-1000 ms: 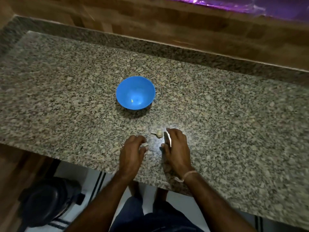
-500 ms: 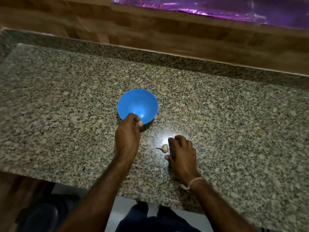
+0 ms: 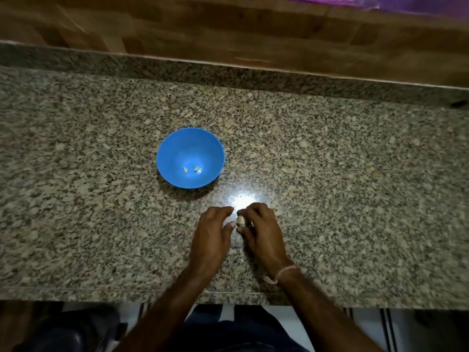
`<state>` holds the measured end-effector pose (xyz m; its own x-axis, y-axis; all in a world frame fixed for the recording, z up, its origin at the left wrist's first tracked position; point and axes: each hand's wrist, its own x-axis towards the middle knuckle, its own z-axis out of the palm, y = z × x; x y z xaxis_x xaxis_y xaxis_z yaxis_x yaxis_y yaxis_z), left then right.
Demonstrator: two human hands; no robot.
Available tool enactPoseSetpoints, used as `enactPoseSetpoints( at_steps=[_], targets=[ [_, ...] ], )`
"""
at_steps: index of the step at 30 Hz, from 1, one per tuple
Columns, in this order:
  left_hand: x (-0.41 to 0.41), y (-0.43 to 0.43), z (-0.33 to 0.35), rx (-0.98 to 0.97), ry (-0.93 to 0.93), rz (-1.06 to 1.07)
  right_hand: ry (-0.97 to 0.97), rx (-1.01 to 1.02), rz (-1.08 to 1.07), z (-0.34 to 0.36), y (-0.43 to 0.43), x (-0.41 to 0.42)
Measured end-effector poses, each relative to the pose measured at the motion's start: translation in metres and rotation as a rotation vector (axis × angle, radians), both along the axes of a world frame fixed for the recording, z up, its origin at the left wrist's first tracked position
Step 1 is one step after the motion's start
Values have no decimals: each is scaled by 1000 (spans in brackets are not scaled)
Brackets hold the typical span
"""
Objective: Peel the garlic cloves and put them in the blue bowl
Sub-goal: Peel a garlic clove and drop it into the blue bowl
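The blue bowl (image 3: pixel 190 146) stands on the granite counter and holds two small peeled garlic cloves (image 3: pixel 193 169) at its bottom. Nearer to me, my right hand (image 3: pixel 261 229) pinches a pale unpeeled garlic piece (image 3: pixel 240 220) between thumb and curled fingers. My left hand (image 3: pixel 212 235) is right beside it, its thumb tip reaching toward the garlic and its fingers loosely bent. Whether the left thumb touches the garlic is hard to tell.
The speckled granite counter (image 3: pixel 355 186) stretches wide on both sides, with a bright light reflection just beyond my hands. A wooden wall (image 3: pixel 228 29) runs along the back. The counter's front edge is below my wrists; a dark object (image 3: pixel 63 334) sits on the floor at lower left.
My left hand has come back from the bowl to the garlic, and a second clove now lies in the bowl. My right hand has picked the garlic up off the counter.
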<state>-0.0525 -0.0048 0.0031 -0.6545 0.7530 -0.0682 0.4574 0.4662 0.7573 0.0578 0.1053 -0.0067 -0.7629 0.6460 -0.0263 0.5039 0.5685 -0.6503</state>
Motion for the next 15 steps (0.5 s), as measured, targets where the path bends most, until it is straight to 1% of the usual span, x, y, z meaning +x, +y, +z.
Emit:
enactPoseSetpoints(
  at_steps=[3, 6, 7, 9, 12, 14, 15],
  targets=[
    [9, 7, -5, 11, -103, 30, 58, -37, -26, 2, 2, 0],
    [13, 14, 2, 23, -316, 165, 182, -201, -41, 13, 4, 3],
    [14, 15, 6, 42, -402, 208, 207, -254, -48, 18, 3, 4],
    [16, 15, 12, 105, -643, 290, 257, -382, -89, 26, 3, 7],
    [22, 13, 23, 106, -1002, 328, 371, -588, -176, 36, 4, 16],
    [28, 14, 28, 119, -1183, 355, 413, -620, -179, 39, 6, 22],
    [32, 15, 31, 147, -1241, 391, 423, -625, -168, 41, 7, 26]
  ],
)
